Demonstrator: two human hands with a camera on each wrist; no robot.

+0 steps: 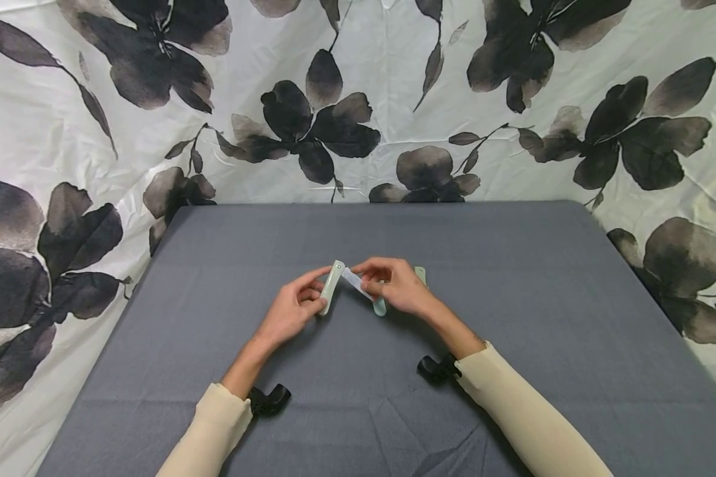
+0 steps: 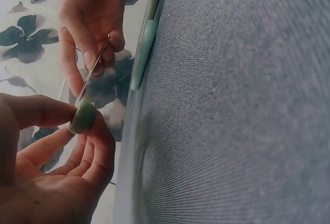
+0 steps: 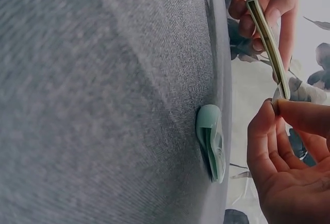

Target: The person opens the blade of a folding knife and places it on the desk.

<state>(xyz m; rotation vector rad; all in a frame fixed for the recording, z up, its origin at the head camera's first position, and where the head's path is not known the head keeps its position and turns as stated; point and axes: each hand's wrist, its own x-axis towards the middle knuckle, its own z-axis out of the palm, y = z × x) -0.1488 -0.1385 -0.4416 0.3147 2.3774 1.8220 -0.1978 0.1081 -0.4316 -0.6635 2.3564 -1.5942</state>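
A folding knife with a pale green handle (image 1: 332,289) is held up over the table, its blade (image 1: 353,279) swung partway out at an angle. My left hand (image 1: 291,306) grips the handle between thumb and fingers. On the other side, my right hand (image 1: 398,286) pinches the blade between thumb and fingertips. From the right wrist, the long slot in the handle (image 3: 268,41) shows. Below the right hand a mint-green folded item (image 3: 209,131) lies on the cloth, partly hidden by that hand in the head view.
A second green piece (image 1: 420,274) lies just beyond the right hand, mostly covered by it. Grey cloth (image 1: 244,232) with creases near the front covers the table. Behind hangs a white floral curtain (image 1: 406,119). Both wrists wear black camera mounts (image 1: 270,400).
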